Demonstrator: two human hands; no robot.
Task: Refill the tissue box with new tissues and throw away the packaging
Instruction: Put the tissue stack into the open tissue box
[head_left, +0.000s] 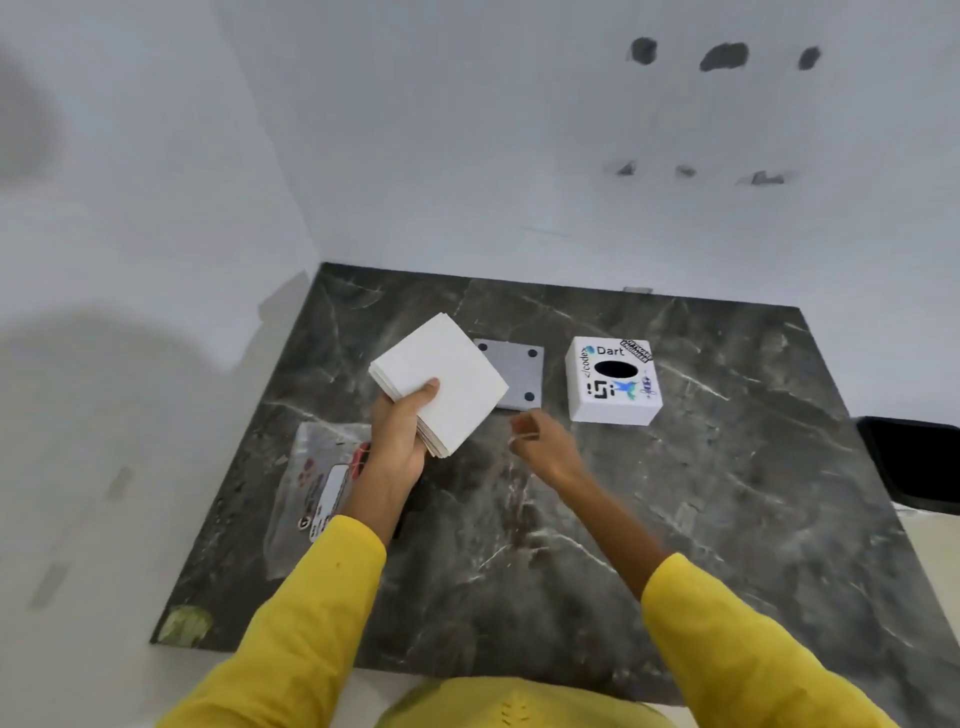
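While the left hand (397, 439) grips a stack of white tissues (441, 382) above the dark marble table (675, 493), the right hand (545, 441) hovers blurred, fingers loosely curled around nothing, near the grey base plate (519, 371); the tissue box (613, 382) stands right of it, the empty wrapper (317, 488) lies at left

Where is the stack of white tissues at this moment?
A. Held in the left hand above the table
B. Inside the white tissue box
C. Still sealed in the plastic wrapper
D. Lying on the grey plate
A: the left hand grips the stack of tissues in the air, while the tissue box, grey plate and plastic wrapper lie apart on the table.
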